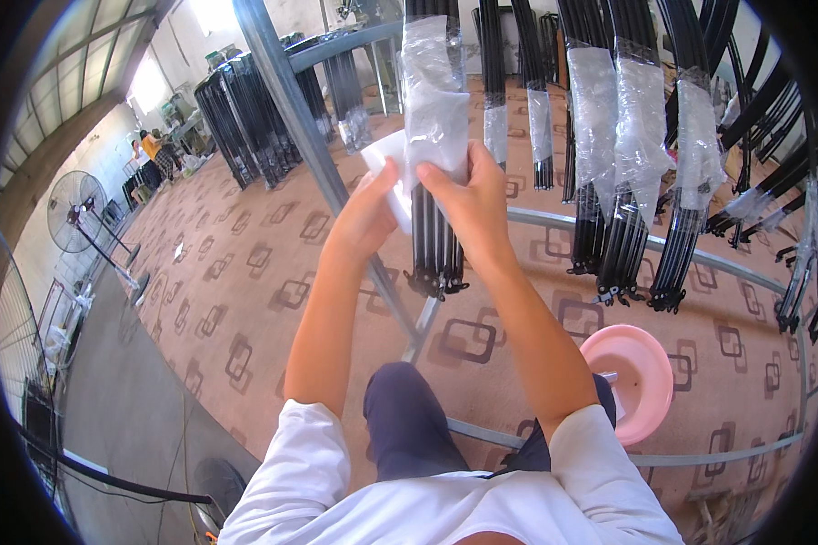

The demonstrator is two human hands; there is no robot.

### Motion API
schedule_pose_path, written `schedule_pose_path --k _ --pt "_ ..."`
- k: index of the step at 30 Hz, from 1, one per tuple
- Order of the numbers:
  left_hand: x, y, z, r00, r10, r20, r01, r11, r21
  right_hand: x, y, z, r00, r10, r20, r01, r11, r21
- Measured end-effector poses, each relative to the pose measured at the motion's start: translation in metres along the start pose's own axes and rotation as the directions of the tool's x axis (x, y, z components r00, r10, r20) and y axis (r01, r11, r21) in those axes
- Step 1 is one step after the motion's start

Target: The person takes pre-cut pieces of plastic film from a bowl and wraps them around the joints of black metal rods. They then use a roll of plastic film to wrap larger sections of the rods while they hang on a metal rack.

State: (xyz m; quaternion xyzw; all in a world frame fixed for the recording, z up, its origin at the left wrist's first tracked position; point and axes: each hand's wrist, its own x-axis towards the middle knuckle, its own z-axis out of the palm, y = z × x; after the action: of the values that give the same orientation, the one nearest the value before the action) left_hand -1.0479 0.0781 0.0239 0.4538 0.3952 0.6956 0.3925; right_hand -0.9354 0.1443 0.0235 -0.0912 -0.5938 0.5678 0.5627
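A bundle of thin black rods (436, 238) hangs upright in front of me, with small dark fittings at its lower ends. A white wrapping sheet (436, 127) goes around the bundle, and one flap sticks out to the left. Closed on that flap is my left hand (370, 207), its thumb upward along the sheet's edge. My right hand (471, 202) grips the sheet against the bundle, thumb pressed on the front and fingers around the right side, partly hidden. Above my hands, clear plastic film (425, 50) covers the bundle.
More film-wrapped black bundles (636, 145) hang to the right, others (245, 118) at the far left. A grey metal frame (291, 100) rises just left of my hands. A pink basin (641, 386) sits by my right knee. A standing fan (80, 213) and a person (154, 150) are farther left.
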Motion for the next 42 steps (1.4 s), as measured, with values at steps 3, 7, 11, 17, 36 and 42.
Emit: schedule_pose_path --k 3,7,11,17,36,42 --pt "-0.008 0.005 0.0 0.992 0.047 -0.115 -0.028 0.987 0.159 0.0 0.001 -0.001 1.0 -0.017 0.016 0.017 0.999 0.029" --pt "-0.018 0.008 -0.01 0.986 0.081 -0.146 -0.062 0.99 0.126 -0.001 0.001 -0.002 0.999 -0.034 0.011 0.034 0.998 0.047" --pt "-0.034 0.014 -0.005 0.985 0.08 -0.153 -0.065 0.993 0.097 -0.004 -0.001 -0.001 1.0 -0.024 0.008 0.023 0.997 0.069" --pt "-0.03 0.037 0.037 0.938 0.345 -0.037 -0.216 0.664 0.715 0.007 0.019 -0.011 0.999 -0.012 -0.032 0.01 0.998 -0.066" --pt "-0.033 0.013 0.089 0.966 0.258 0.001 -0.135 0.502 0.854 -0.036 -0.02 -0.049 0.996 -0.002 0.094 -0.018 0.978 0.21" --pt "-0.016 -0.012 0.066 0.852 0.482 -0.204 -0.271 0.739 0.616 -0.026 -0.021 -0.078 0.907 0.294 0.303 -0.41 0.784 0.466"
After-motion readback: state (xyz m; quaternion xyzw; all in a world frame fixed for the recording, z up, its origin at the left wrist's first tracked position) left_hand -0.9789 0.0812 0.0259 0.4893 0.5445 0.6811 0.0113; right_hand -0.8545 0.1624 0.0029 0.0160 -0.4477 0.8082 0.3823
